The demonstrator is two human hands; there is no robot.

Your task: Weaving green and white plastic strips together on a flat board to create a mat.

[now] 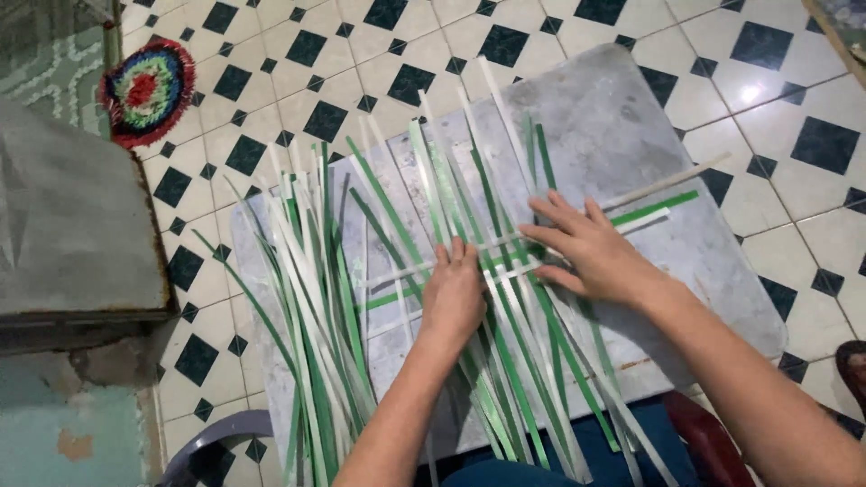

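Note:
Many long green and white flat strips (316,298) fan out over a grey board (622,126) lying on the floor. A few strips run crosswise (649,209) through the upright ones at mid-board. My left hand (454,293) presses down on the strips where the crosswise ones meet them, fingers together and pointing away. My right hand (591,248) lies flat with fingers spread on the strips just to the right. Neither hand lifts anything.
The floor is white tile with black diamonds (325,45). A round multicoloured mat (146,90) lies at the upper left. A grey concrete step (72,216) stands at the left. A grey plastic rim (212,437) shows at the bottom left.

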